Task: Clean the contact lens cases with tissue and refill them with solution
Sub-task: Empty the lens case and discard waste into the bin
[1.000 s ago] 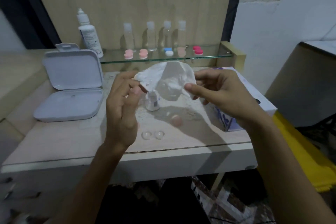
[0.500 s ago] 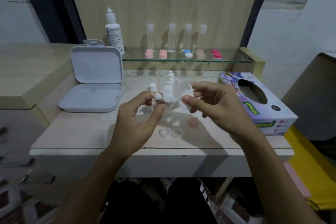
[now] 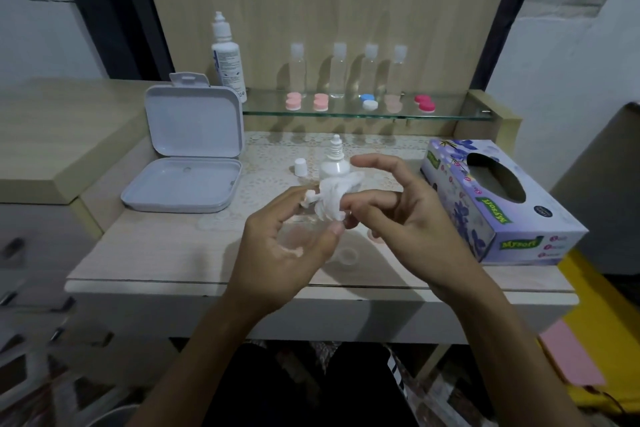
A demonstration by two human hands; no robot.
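Crumpled into a small white ball, the tissue (image 3: pixel 331 198) is pinched above the table (image 3: pixel 173 246) between the curled fingers of the left hand (image 3: pixel 287 246) and the right hand (image 3: pixel 408 218). A clear lens case (image 3: pixel 347 256) is seen on the table just under the hands. An open little bottle (image 3: pixel 334 163) and its cap (image 3: pixel 300 166) are set behind them, a tissue box (image 3: pixel 498 204) is kept on the right, and more cases (image 3: pixel 367 102) are lined up on the glass shelf (image 3: pixel 450 113).

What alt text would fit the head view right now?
Both hands, left hand and right hand, hold a crumpled tissue above a desk, in front of an uncapped small bottle; a tissue box sits right.
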